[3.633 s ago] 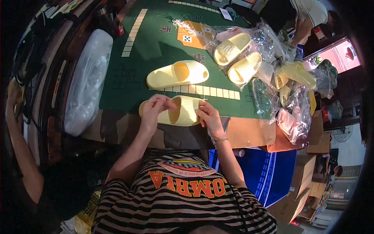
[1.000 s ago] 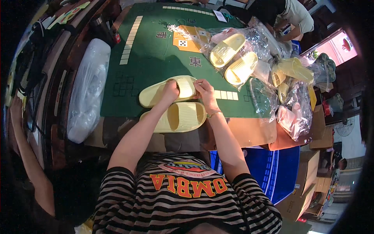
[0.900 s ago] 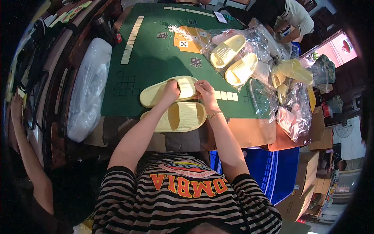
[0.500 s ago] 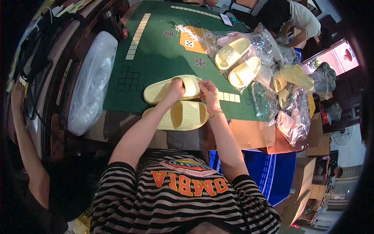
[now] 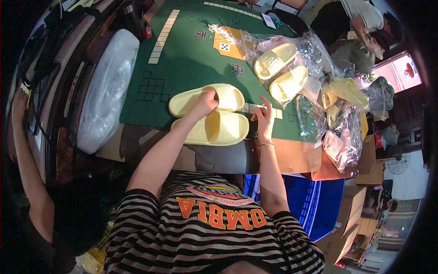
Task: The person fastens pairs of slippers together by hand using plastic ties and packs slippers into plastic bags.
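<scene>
Two pale yellow ribbed slide slippers lie side by side at the near edge of the table, toes to the right. My left hand (image 5: 205,101) reaches into the foot opening of the far slipper (image 5: 233,97), gripping its strap; the fingertips are hidden inside. Close below that wrist lies the near slipper (image 5: 228,128), touched by neither hand as far as I can see. My right hand (image 5: 264,119) hovers just right of the pair, index finger stretched out, the other fingers loosely bent, nothing visible in it.
Clear bags with yellow slippers (image 5: 288,83) and pink slippers (image 5: 335,145) crowd the table's right side. A long clear plastic bundle (image 5: 109,91) lies left on the green mat (image 5: 182,68). Below the table's edge is a blue crate (image 5: 326,201). Another person (image 5: 362,18) bends at upper right.
My right hand has left the toe of the far slipper and moved right and slightly down, its fingers spreading. The left hand stays in the far slipper; both slippers have shifted slightly.
</scene>
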The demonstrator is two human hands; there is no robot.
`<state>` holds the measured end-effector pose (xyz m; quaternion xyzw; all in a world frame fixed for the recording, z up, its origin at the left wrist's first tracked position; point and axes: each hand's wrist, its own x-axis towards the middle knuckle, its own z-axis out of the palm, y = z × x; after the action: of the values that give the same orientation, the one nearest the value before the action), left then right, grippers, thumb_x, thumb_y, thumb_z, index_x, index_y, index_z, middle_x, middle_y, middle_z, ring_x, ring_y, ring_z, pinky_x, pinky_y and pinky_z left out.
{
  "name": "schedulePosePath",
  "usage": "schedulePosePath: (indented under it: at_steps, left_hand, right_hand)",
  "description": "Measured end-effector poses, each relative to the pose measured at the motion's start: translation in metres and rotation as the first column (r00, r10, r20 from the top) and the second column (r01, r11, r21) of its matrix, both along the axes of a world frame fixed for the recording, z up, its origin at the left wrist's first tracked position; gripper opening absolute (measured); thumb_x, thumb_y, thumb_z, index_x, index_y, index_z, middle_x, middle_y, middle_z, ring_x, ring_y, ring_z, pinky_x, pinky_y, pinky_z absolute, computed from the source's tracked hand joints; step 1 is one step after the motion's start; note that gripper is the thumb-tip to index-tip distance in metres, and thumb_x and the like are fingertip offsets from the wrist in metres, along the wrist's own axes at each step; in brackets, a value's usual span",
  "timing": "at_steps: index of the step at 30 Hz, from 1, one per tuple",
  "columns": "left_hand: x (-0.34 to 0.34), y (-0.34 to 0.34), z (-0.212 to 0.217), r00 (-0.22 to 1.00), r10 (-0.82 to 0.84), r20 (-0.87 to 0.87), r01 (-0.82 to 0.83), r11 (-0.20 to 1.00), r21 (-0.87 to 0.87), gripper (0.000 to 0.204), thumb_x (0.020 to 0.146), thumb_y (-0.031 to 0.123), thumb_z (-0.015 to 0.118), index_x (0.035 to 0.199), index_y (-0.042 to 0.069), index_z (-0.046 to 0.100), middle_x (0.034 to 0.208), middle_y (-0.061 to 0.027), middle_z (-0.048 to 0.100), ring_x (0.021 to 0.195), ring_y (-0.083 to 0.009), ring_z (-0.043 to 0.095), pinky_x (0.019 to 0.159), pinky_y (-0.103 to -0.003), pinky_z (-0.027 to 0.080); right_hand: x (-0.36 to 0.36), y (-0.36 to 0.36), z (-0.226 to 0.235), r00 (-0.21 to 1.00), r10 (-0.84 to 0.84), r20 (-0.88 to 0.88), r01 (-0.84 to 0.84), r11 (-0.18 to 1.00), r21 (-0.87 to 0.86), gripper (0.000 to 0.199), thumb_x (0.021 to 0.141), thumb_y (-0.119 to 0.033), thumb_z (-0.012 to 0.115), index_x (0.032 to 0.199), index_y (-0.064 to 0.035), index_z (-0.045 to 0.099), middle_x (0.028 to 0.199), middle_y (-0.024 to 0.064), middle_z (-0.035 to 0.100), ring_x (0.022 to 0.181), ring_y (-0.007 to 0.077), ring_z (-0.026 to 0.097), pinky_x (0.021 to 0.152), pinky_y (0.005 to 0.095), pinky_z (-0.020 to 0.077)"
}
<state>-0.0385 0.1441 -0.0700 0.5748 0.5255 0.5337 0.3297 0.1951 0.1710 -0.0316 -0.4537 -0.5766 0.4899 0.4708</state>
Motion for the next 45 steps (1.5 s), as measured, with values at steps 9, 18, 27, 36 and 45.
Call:
schedulePosePath:
  at_steps: [9, 18, 27, 36, 45]
  left_hand:
    - [-0.002, -0.003, 0.004, 0.995, -0.088, -0.044, 0.085, 0.995, -0.056, 0.029, 0.079, 0.011, 0.061, 0.105, -0.002, 0.058, 0.101, -0.0191, 0.065, 0.092, -0.0302, 0.063, 0.078, -0.037, 0.048]
    - [-0.001, -0.001, -0.010, 0.998, -0.028, 0.048, 0.030, 0.999, -0.036, 0.026, 0.082, 0.013, 0.061, 0.103, -0.002, 0.060, 0.097, -0.0171, 0.067, 0.091, -0.0275, 0.064, 0.078, -0.036, 0.048]
    - [-0.003, 0.006, -0.022, 0.995, -0.042, 0.086, 0.042, 0.999, -0.006, 0.028, 0.081, 0.019, 0.063, 0.101, 0.000, 0.063, 0.095, -0.0179, 0.067, 0.086, -0.0319, 0.065, 0.075, -0.037, 0.049]
    - [-0.002, 0.010, -0.024, 0.998, -0.024, 0.056, 0.030, 0.994, -0.110, 0.028, 0.081, 0.017, 0.062, 0.102, 0.000, 0.062, 0.095, -0.0178, 0.067, 0.089, -0.0307, 0.065, 0.077, -0.036, 0.049]
    - [-0.009, -0.012, 0.030, 0.949, -0.211, 0.233, 0.274, 0.918, -0.287, 0.020, 0.091, 0.014, 0.055, 0.101, -0.002, 0.059, 0.084, -0.0052, 0.064, 0.074, -0.0140, 0.057, 0.068, -0.028, 0.045]
  right_hand:
    - [0.039, -0.015, 0.029, 0.773, 0.248, 0.583, -0.276, 0.960, -0.041, 0.011, 0.084, -0.010, 0.064, 0.090, -0.0031, 0.069, 0.080, 0.0051, 0.066, 0.062, 0.0108, 0.059, 0.055, 0.0247, 0.0479]
    - [0.056, -0.005, 0.028, 0.906, 0.095, 0.412, -0.118, 0.992, 0.032, 0.014, 0.090, -0.015, 0.057, 0.091, -0.0021, 0.061, 0.077, 0.0049, 0.063, 0.063, 0.0111, 0.058, 0.055, 0.0232, 0.0474]
    - [0.072, 0.005, 0.023, 0.981, -0.157, -0.114, 0.138, 0.978, -0.158, 0.017, 0.090, -0.018, 0.048, 0.087, -0.0036, 0.056, 0.079, 0.0077, 0.061, 0.067, 0.0158, 0.059, 0.054, 0.0291, 0.0500]
    - [0.175, -0.001, -0.001, 0.224, -0.036, -0.974, -0.015, 0.999, -0.041, 0.023, 0.085, -0.001, 0.060, 0.106, 0.0093, 0.057, 0.135, 0.0193, 0.046, 0.122, 0.0309, 0.047, 0.103, 0.0351, 0.0424]
    - [0.199, -0.030, -0.018, 0.328, -0.299, -0.896, 0.143, 0.953, -0.266, 0.016, 0.095, -0.013, 0.053, 0.100, 0.0013, 0.057, 0.083, 0.0088, 0.063, 0.070, 0.0147, 0.059, 0.060, 0.0238, 0.0513]
